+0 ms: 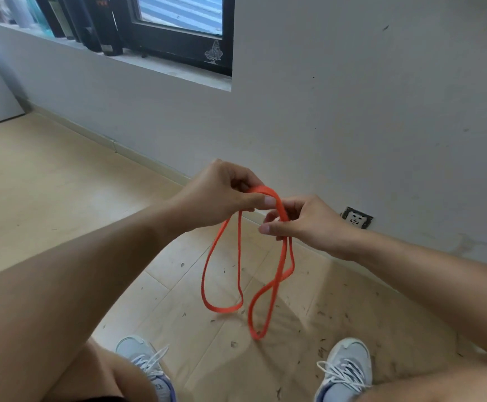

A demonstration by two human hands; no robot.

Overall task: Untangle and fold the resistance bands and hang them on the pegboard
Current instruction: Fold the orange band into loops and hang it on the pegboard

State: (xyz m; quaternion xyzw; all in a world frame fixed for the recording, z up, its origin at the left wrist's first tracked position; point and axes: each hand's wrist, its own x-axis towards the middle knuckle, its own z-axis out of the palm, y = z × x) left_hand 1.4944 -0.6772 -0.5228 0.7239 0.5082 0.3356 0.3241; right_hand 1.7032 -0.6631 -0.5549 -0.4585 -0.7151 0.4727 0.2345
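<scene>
Pale floor (pixel 62 181) tiles, littered with small dark flecks, run up to a scuffed grey wall (pixel 352 97) with a socket (pixel 356 217) low down and a window (pixel 178 27) further left. No pegboard shows in this view.

Both hands meet at chest height over the floor, sharing one orange band (pixel 265 274). It is a thin, flat loop, and by the way it droops it looks light, limp and stretchy, with no stiffness of its own. It probably slips easily through loose fingers but has enough rubbery grip to hold under a firm pinch.

Left hand (pixel 222 195) has its fingers curled, thumb pressed against the forefinger, pinching the band's top bend. Right hand (pixel 309 224) sits just beside it, a little lower, fingers also curled, pinching strands where they pass down through its fingers. A short arch of band bridges the two grips.

Below the hands the rest hangs free in two long loops. One drops from the left grip and ends in a rounded bottom; the other falls from the right grip, crosses over itself partway down, and reaches lower, ending above the floor between the two shoes (pixel 345 369).

That crossing is likely the twist left to undo. Best hold seems to be at the top bends, letting the weight of the loops pull them straight before folding.
</scene>
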